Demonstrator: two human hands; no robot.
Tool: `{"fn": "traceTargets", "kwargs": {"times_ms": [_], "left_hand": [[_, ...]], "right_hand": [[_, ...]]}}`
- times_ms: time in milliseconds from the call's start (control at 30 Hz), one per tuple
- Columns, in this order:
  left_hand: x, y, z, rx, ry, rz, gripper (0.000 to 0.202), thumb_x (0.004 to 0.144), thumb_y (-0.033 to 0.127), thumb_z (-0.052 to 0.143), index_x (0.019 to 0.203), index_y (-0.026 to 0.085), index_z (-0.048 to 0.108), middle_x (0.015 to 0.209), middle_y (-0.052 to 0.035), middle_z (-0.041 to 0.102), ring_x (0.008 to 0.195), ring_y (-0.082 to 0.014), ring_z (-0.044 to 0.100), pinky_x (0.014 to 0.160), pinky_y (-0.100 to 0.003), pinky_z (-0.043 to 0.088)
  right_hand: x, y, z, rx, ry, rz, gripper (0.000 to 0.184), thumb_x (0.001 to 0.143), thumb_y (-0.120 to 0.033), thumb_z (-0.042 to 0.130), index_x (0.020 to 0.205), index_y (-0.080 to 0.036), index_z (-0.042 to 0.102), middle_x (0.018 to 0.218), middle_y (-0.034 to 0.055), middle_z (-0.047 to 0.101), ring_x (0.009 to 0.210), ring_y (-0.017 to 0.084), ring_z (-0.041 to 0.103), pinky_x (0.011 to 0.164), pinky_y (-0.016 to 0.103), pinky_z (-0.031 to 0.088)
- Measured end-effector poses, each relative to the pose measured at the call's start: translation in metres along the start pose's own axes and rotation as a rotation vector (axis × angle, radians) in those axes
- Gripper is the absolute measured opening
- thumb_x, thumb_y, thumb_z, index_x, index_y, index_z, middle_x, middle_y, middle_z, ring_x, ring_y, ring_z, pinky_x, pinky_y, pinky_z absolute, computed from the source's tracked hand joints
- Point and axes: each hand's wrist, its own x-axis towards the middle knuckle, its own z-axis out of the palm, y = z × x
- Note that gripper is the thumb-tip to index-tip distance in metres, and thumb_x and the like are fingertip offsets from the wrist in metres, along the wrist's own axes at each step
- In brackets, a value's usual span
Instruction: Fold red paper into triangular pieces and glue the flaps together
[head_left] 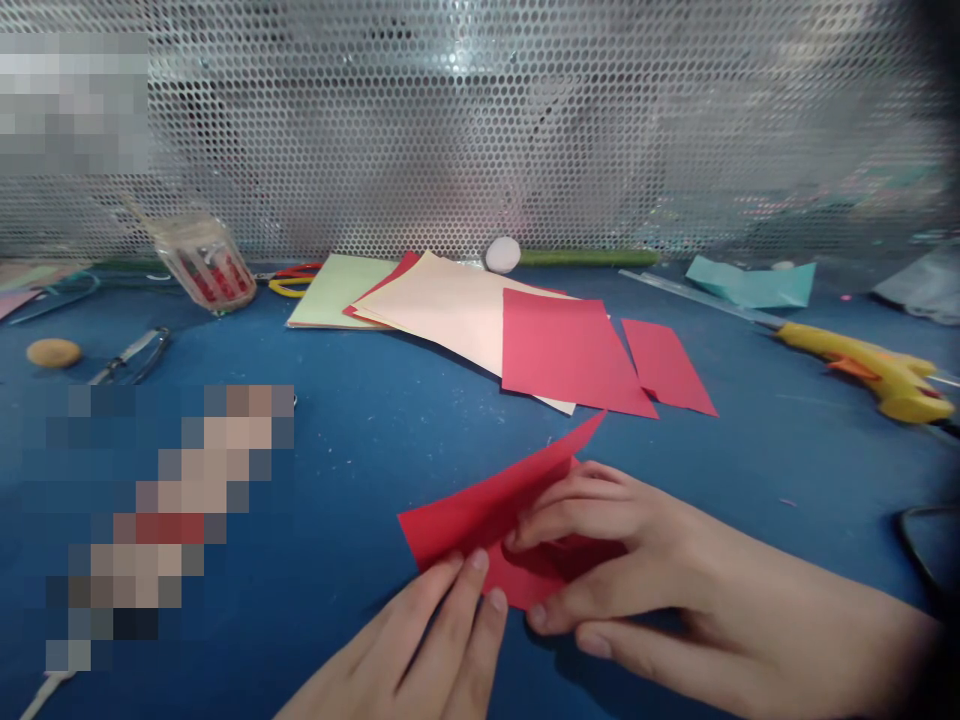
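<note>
One half-folded piece of red paper [465, 518] is steadied over the blue table [337, 480] by the left hand [382, 650] and half-curled right hand [679, 560], whether truly pinched cannot be told, and is best creased slowly with edges matched.

1. Under my fingers [477, 562], the folded red paper sheet [469, 510] looks smooth and matt.
2. Behind that sheet I see cream paper [446, 305], also smooth and matt.
3. Farther behind the sheet, the perforated panel [405, 150] looks like shiny, silvery metal.
4. Right of the sheet, I see a yellow glue gun [862, 362] in smooth plastic.
5. Beneath the sheet, the blue tabletop [337, 450] looks mostly matt and smooth.
</note>
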Motion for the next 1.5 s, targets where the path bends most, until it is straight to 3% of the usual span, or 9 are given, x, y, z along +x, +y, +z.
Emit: {"fn": "traceTargets", "kwargs": {"times_ms": [433, 567, 800, 900, 1033, 1167, 1267, 1400, 1500], "left_hand": [[0.003, 0.0, 0.001, -0.016, 0.019, 0.012, 0.032, 0.1, 0.004, 0.044, 0.125, 0.006, 0.063, 0.12, -0.007, 0.079, 0.106, -0.0198, 0.076, 0.092, -0.026, 0.057], [-0.003, 0.0, 0.001, -0.036, 0.006, 0.029, 0.034, 0.1, 0.005, 0.047, 0.13, 0.004, 0.062, 0.125, -0.0094, 0.077, 0.112, -0.022, 0.074, 0.095, -0.026, 0.057], [-0.008, -0.005, 0.002, -0.154, 0.029, -0.037, 0.033, 0.106, 0.014, 0.045, 0.133, 0.015, 0.064, 0.133, -0.0048, 0.072, 0.116, -0.0228, 0.069, 0.1, -0.027, 0.055], [-0.009, -0.007, 0.003, -0.183, 0.037, -0.057, 0.043, 0.111, 0.015, 0.031, 0.145, 0.024, 0.056, 0.131, -0.0018, 0.072, 0.118, -0.0206, 0.067, 0.102, -0.029, 0.054], [-0.006, -0.011, 0.001, -0.168, 0.122, -0.135, 0.03, 0.108, 0.015, 0.041, 0.123, 0.026, 0.065, 0.115, -0.0038, 0.074, 0.112, -0.0225, 0.067, 0.101, -0.031, 0.055], [0.001, -0.016, 0.001, -0.144, 0.153, -0.235, 0.03, 0.108, 0.016, 0.035, 0.1, 0.024, 0.062, 0.106, -0.0063, 0.077, 0.103, -0.0245, 0.072, 0.09, -0.031, 0.06], [0.002, -0.02, 0.001, -0.156, 0.138, -0.215, 0.038, 0.114, 0.034, 0.029, 0.116, 0.021, 0.065, 0.113, -0.0074, 0.078, 0.104, -0.0245, 0.073, 0.088, -0.032, 0.061], [0.0, -0.025, 0.0, -0.192, 0.042, -0.18, 0.039, 0.111, 0.043, 0.044, 0.127, 0.017, 0.067, 0.138, -0.0165, 0.068, 0.124, -0.0291, 0.068, 0.1, -0.037, 0.058], [0.001, -0.027, 0.001, -0.241, 0.062, -0.121, 0.035, 0.113, 0.032, 0.04, 0.12, 0.02, 0.072, 0.133, -0.0145, 0.072, 0.122, -0.025, 0.07, 0.103, -0.037, 0.056]], "right_hand": [[-0.003, 0.0, -0.005, -0.014, 0.056, -0.069, 0.026, 0.09, -0.01, 0.058, 0.078, -0.021, 0.078, 0.114, 0.0113, 0.082, 0.118, 0.023, 0.073, 0.108, 0.039, 0.053], [-0.009, 0.008, -0.01, -0.001, 0.165, -0.093, 0.026, 0.088, -0.006, 0.054, 0.079, -0.024, 0.071, 0.089, 0.0028, 0.083, 0.088, 0.018, 0.077, 0.095, 0.036, 0.059], [-0.007, 0.018, -0.003, -0.312, 0.645, 0.249, 0.039, 0.096, -0.036, 0.067, 0.134, -0.029, 0.067, 0.143, 0.0105, 0.067, 0.134, 0.034, 0.059, 0.113, 0.053, 0.046], [0.002, 0.016, 0.0, -0.092, 0.577, 0.489, 0.027, 0.091, -0.047, 0.067, 0.098, -0.024, 0.078, 0.102, 0.0078, 0.08, 0.097, 0.03, 0.075, 0.084, 0.042, 0.061], [0.007, 0.006, -0.002, 0.127, 0.495, 0.671, 0.042, 0.097, -0.05, 0.058, 0.067, -0.022, 0.062, 0.056, -0.0014, 0.065, 0.044, 0.016, 0.062, 0.04, 0.026, 0.048], [-0.011, -0.002, 0.001, 0.766, 0.101, 0.819, 0.026, 0.092, -0.048, 0.068, 0.096, -0.023, 0.067, 0.082, 0.0006, 0.079, 0.057, 0.016, 0.074, 0.05, 0.023, 0.059], [-0.034, 0.001, 0.005, 0.825, -0.147, 0.796, 0.025, 0.091, -0.047, 0.071, 0.093, -0.022, 0.071, 0.082, 0.003, 0.081, 0.07, 0.019, 0.079, 0.055, 0.021, 0.06], [-0.04, 0.01, 0.002, 0.83, -0.114, 0.812, 0.05, 0.088, -0.064, 0.073, 0.112, -0.02, 0.071, 0.082, 0.0057, 0.081, 0.069, 0.021, 0.079, 0.056, 0.026, 0.062], [-0.021, 0.012, -0.001, 0.652, 0.131, 0.812, 0.07, 0.087, -0.07, 0.07, 0.138, -0.022, 0.064, 0.121, 0.0131, 0.078, 0.107, 0.029, 0.076, 0.092, 0.04, 0.063]]}}
